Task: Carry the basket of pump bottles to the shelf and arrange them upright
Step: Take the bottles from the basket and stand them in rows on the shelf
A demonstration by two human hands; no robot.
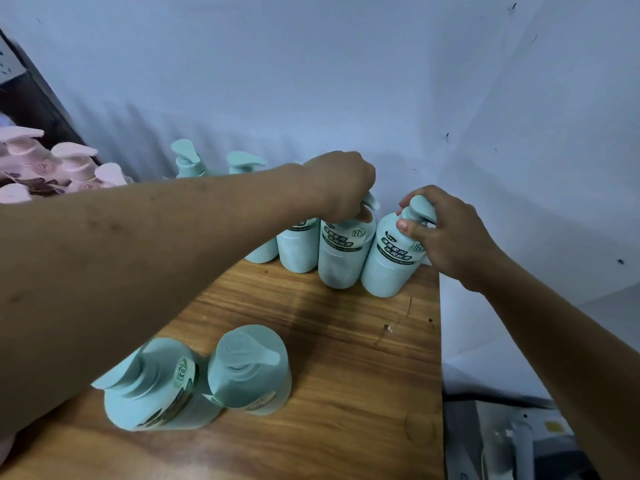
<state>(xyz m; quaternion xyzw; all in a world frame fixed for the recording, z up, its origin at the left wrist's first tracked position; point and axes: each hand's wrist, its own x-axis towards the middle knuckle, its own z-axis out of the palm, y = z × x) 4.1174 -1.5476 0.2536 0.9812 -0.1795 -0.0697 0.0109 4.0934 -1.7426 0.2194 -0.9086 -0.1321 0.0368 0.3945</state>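
Several teal pump bottles stand upright in a row along the back of the wooden shelf point(346, 358). My left hand point(343, 181) reaches across and grips the pump head of one bottle point(341, 258) in that row. My right hand point(443, 233) grips the pump head of the rightmost bottle point(388, 268), which stands by the shelf's right edge. Two more teal bottles stand nearer to me, one on the left point(156, 386) and one on the right point(249, 368). No basket is in view.
Pink pump bottles point(52, 164) crowd the far left. A white wall runs behind the shelf and along its right side. The shelf's right edge drops off to white and grey things point(512, 441) below. Bare wood lies between the near bottles and the back row.
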